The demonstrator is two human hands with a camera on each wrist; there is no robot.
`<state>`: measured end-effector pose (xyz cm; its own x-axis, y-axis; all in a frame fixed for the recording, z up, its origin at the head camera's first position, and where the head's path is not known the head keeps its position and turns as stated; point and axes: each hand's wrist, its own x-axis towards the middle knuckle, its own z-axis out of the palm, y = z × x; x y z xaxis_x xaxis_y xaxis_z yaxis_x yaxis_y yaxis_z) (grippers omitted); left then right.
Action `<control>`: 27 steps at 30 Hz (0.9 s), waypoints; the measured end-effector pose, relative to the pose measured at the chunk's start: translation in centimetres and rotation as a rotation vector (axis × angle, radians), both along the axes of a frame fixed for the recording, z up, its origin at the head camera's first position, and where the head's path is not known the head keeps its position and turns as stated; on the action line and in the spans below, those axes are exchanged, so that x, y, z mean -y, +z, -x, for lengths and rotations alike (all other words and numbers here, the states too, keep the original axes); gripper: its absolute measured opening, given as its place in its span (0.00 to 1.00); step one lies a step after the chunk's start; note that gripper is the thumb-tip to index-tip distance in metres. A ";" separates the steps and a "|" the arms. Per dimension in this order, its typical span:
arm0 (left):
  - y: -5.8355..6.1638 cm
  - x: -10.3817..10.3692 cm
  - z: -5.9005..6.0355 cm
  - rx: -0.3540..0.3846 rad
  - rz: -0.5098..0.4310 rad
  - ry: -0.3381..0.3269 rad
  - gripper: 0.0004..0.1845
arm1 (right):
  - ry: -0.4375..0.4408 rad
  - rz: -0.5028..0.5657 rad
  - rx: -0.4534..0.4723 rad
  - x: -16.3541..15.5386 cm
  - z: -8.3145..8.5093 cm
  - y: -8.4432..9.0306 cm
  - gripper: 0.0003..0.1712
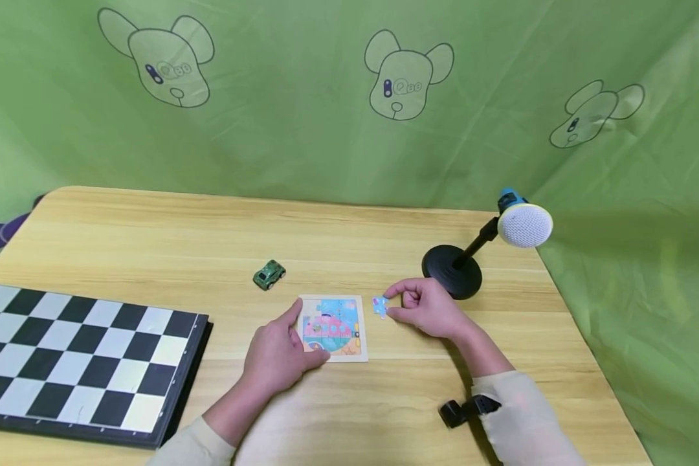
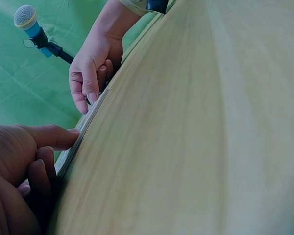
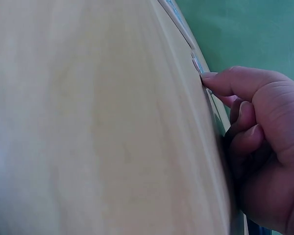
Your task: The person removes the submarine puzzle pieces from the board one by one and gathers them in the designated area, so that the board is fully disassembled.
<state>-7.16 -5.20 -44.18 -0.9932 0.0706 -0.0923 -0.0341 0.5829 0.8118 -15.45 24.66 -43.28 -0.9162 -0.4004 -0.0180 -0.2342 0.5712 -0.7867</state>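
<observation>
Puzzle piece, small and mostly blue, is pinched between the thumb and forefinger of the right hand, whose grip is closed on it. It is held low over the wooden counter, just beside the right edge of the puzzle board, apart from it. The board lies flat near the counter's front edge and is steadied by the left hand, whose relaxed fingers are laid on its left side with the thumb along its near edge; that grip is not clamped. A green toy car is seen behind the board, a chessboard well to the left, and a microphone stand just behind the right hand.
</observation>
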 end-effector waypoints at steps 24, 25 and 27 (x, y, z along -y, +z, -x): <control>0.1 0.1 0.0 -0.001 -0.004 -0.008 0.55 | -0.039 0.076 -0.048 8.1 -2.8 0.2 0.23; 0.1 0.1 0.0 -0.003 -0.004 -0.009 0.55 | -0.033 0.072 -0.045 8.3 -2.8 0.2 0.23; 0.1 0.1 0.0 -0.007 -0.005 -0.010 0.55 | -0.020 0.060 -0.030 8.9 -2.8 0.1 0.23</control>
<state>-7.18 -5.29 -44.07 -0.9930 0.0814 -0.0851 -0.0224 0.5788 0.8151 -12.62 15.81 -43.14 -0.9237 -0.3817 0.0327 -0.2470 0.5284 -0.8123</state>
